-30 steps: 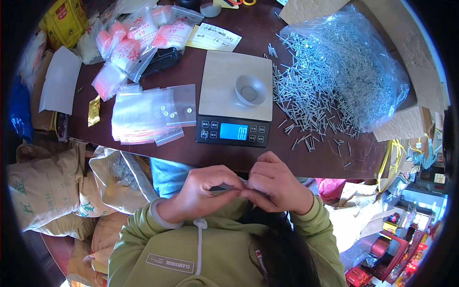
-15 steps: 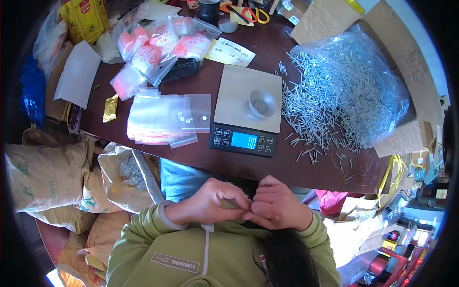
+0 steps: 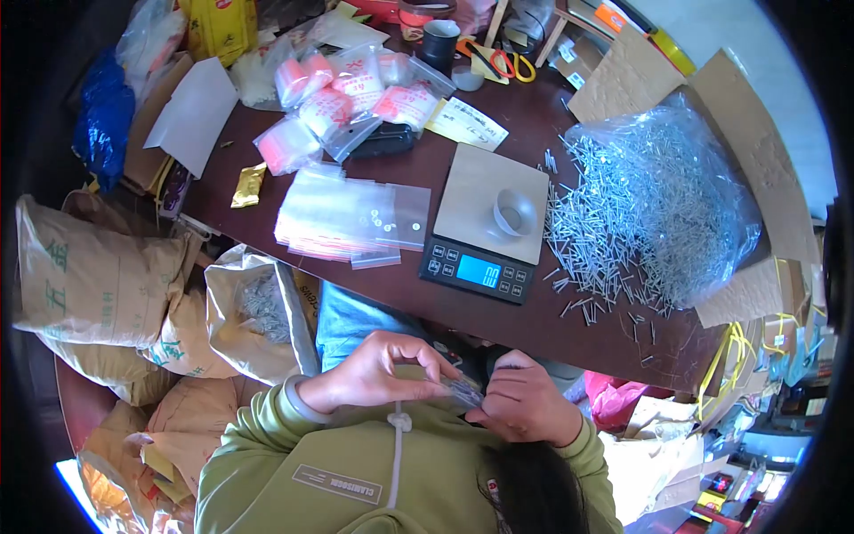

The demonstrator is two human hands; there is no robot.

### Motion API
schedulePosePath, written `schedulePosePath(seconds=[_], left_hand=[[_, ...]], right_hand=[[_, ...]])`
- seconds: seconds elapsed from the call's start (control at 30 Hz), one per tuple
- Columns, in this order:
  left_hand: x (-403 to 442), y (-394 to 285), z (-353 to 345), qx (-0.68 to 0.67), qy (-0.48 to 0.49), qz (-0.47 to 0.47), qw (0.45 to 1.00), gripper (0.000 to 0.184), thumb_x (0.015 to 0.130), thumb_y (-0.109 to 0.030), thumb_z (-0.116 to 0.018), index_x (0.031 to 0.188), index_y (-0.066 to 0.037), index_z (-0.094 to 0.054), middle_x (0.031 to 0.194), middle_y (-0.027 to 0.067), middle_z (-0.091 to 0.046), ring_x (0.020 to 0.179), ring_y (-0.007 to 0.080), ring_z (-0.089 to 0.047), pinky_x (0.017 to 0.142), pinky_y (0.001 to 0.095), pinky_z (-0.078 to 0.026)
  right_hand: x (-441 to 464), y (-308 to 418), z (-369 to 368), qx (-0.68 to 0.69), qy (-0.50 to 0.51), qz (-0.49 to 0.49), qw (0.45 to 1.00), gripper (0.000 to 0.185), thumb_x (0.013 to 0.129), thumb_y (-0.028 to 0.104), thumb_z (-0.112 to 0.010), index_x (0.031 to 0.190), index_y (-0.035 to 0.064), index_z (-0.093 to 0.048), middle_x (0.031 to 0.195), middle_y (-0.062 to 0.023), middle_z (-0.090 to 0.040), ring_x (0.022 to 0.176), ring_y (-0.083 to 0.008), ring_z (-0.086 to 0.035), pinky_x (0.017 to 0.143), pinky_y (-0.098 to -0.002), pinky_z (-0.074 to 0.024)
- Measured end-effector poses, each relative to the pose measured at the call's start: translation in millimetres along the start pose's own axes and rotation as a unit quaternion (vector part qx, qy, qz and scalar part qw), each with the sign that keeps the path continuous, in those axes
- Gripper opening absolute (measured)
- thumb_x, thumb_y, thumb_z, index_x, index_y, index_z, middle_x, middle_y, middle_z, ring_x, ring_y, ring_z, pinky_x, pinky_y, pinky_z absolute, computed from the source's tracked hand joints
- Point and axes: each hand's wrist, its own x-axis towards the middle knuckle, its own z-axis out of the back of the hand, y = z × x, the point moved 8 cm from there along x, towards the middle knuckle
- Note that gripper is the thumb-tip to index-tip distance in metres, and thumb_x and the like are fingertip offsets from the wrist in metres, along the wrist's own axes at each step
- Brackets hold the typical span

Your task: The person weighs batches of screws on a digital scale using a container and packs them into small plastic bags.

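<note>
Close in front of my chest, a small clear plastic bag (image 3: 464, 390) shows between my two hands, and its contents are too blurred to make out. My left hand (image 3: 387, 369) pinches its left side between thumb and fingertips. On the other side, my right hand (image 3: 525, 399) is closed on it with curled fingers. Beyond the hands, a digital scale (image 3: 471, 178) with a lit display lies on the table. A small translucent cup (image 3: 513, 214) rests on its plate. Left of the scale is a stack of flat zip bags (image 3: 329, 218) with a few small round pieces on top.
Loose screws or nails (image 3: 605, 214) spill from a large clear bag (image 3: 703, 196) inside an opened carton (image 3: 756, 142). Filled bags with red print (image 3: 356, 80), a gold packet (image 3: 249, 185) and scissors (image 3: 514, 67) lie on the table (image 3: 356, 280). Sacks (image 3: 98, 267) stand at left.
My hands have come slightly apart, and the clear bag between them now shows. The camera view has shifted, so the table's things appear further right and lower.
</note>
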Motion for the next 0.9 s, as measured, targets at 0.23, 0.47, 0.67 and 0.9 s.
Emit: schedulePosePath(seconds=[0.23,0.47,0.67,0.9], left_hand=[[-17.8,1.0,6.7,-0.032,-0.033,-0.013,0.999,0.012,0.077,-0.001,-0.076,0.079,0.000,-0.064,0.090,0.0113,-0.071,0.090,0.0166,-0.067,0.084,0.0299,-0.051],[-58.0,-11.3,51.6,0.014,-0.128,-0.046,0.991,0.014,0.074,-0.001,-0.078,0.073,-0.001,-0.065,0.081,0.0122,-0.070,0.079,0.0186,-0.069,0.068,0.0291,-0.054],[-158.6,-4.7,160.6,0.141,-0.365,0.029,0.920,0.015,0.072,0.011,-0.070,0.074,0.000,-0.059,0.074,0.0118,-0.067,0.066,0.0145,-0.065,0.062,0.0254,-0.053],[-157.6,15.5,188.0,0.409,-0.331,0.176,0.832,0.008,0.079,-0.001,-0.069,0.085,0.004,-0.068,0.074,0.0112,-0.069,0.064,0.0135,-0.065,0.061,0.0258,-0.051]], right_hand=[[6.8,9.5,-4.1,0.007,0.013,0.019,1.000,0.036,0.073,0.020,-0.078,0.062,0.0104,-0.045,0.060,-0.0021,-0.050,0.057,-0.0201,-0.052,0.064,-0.0334,-0.0428],[8.6,-9.7,-5.3,0.028,-0.032,0.013,0.999,0.023,0.069,0.016,-0.079,0.066,0.0063,-0.058,0.062,-0.0035,-0.055,0.059,-0.0231,-0.056,0.065,-0.0368,-0.0460],[-44.3,-110.0,71.4,-0.093,-0.141,-0.251,0.953,0.035,0.078,0.016,-0.072,0.108,0.0041,-0.060,0.100,-0.0140,-0.062,0.095,-0.0325,-0.059,0.085,-0.0392,-0.0459],[-119.5,-256.3,124.8,-0.310,-0.100,-0.456,0.829,0.083,0.065,0.044,-0.080,0.133,0.0105,-0.045,0.118,-0.0234,-0.051,0.110,-0.0406,-0.050,0.094,-0.0452,-0.0417]])
